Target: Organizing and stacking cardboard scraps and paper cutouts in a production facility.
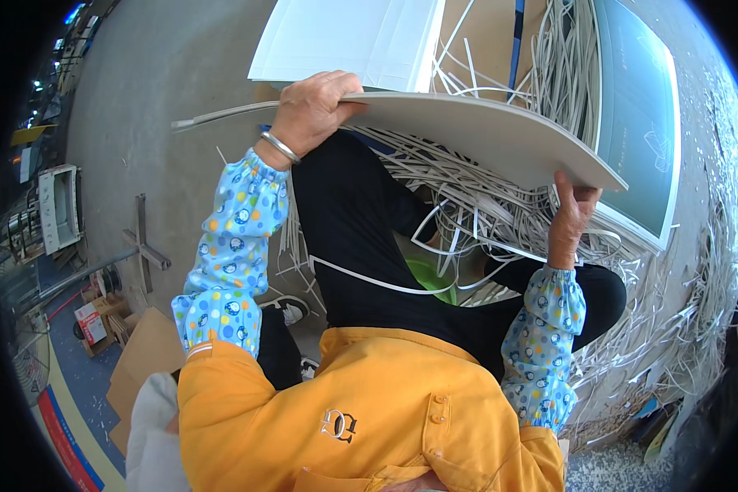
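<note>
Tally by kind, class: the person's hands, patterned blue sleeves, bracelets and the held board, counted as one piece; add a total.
Left hand and right hand: 2
Patterned blue sleeves: 2
Silver bracelet: 1
Held grey board: 1
Total: 6

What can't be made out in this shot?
Board, other face: head view, turned away from the camera.
Left hand, most fingertips: head view, hidden by the hand itself or the board.
Right hand, most fingertips: head view, same cause.
White panel, far end: head view, cut off by the top edge.
Green thing, shape and kind: head view, partly covered by strips and legs.
</note>
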`<state>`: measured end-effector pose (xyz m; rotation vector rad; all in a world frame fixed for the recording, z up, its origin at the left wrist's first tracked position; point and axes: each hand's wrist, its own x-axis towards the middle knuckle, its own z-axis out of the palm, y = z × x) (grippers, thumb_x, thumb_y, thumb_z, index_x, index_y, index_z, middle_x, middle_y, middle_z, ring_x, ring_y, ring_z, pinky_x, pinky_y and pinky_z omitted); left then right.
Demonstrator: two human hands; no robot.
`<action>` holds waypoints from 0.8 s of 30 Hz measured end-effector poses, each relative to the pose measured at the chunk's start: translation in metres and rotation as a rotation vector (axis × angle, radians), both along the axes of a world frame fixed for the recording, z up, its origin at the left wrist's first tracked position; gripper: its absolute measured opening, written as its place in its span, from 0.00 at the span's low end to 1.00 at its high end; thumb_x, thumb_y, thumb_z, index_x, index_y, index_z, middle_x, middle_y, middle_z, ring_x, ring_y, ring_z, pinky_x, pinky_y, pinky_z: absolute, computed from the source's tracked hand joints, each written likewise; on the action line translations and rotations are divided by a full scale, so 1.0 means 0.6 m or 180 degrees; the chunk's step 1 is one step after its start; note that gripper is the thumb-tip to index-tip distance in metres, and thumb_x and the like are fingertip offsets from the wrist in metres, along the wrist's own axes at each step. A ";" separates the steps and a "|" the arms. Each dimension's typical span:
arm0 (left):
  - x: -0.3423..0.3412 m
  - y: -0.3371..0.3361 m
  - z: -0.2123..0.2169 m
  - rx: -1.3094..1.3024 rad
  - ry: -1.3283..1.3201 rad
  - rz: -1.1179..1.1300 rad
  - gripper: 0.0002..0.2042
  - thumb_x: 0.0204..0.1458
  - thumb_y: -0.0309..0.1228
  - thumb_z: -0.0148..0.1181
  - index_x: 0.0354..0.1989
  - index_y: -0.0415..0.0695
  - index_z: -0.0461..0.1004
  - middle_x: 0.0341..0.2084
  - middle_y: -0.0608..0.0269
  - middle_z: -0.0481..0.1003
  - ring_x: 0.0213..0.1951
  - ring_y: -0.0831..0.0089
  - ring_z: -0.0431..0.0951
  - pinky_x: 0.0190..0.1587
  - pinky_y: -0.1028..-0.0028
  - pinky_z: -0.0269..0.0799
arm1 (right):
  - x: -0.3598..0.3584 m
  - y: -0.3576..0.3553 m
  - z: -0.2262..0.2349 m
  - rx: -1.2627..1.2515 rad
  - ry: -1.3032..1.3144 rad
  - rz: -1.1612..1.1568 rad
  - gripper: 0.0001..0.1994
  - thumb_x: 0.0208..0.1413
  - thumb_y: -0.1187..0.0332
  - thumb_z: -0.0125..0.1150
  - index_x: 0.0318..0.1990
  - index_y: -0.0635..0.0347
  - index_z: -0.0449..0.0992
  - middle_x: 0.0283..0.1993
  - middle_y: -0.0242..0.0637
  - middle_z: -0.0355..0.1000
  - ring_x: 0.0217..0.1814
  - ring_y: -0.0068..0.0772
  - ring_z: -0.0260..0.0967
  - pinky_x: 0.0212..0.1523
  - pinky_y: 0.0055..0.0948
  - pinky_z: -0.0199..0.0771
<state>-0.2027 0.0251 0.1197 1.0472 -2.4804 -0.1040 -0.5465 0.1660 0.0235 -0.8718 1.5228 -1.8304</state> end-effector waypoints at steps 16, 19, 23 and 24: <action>0.013 -0.028 -0.029 0.0080 -0.0364 0.0070 0.08 0.39 0.34 0.60 0.23 0.46 0.67 0.20 0.64 0.69 0.29 0.62 0.72 0.29 0.66 0.66 | -0.006 0.019 0.060 0.0198 0.1279 -0.0584 0.18 0.46 0.78 0.57 0.46 0.64 0.60 0.44 0.40 0.61 0.50 0.34 0.59 0.57 0.33 0.53; -0.014 -0.030 -0.029 0.0108 -0.0332 0.0037 0.08 0.40 0.34 0.59 0.23 0.46 0.66 0.21 0.64 0.69 0.29 0.63 0.72 0.30 0.65 0.67 | -0.015 0.022 0.127 -0.0720 0.1668 -0.1009 0.19 0.46 0.77 0.58 0.47 0.66 0.61 0.44 0.40 0.63 0.51 0.37 0.60 0.55 0.36 0.57; -0.009 -0.017 -0.031 0.0039 -0.0437 0.0129 0.08 0.40 0.34 0.59 0.23 0.46 0.67 0.22 0.64 0.71 0.30 0.64 0.73 0.31 0.66 0.68 | 0.148 -0.043 0.228 -0.0873 0.3859 0.0167 0.19 0.44 0.69 0.63 0.43 0.63 0.65 0.43 0.43 0.65 0.52 0.43 0.60 0.54 0.38 0.57; -0.009 -0.017 -0.038 0.0046 -0.0415 0.0142 0.08 0.40 0.34 0.59 0.23 0.46 0.67 0.22 0.64 0.71 0.30 0.64 0.73 0.32 0.67 0.69 | 0.178 -0.067 0.232 -0.0836 0.4114 0.0427 0.19 0.43 0.68 0.64 0.43 0.62 0.66 0.42 0.43 0.65 0.52 0.43 0.60 0.54 0.38 0.58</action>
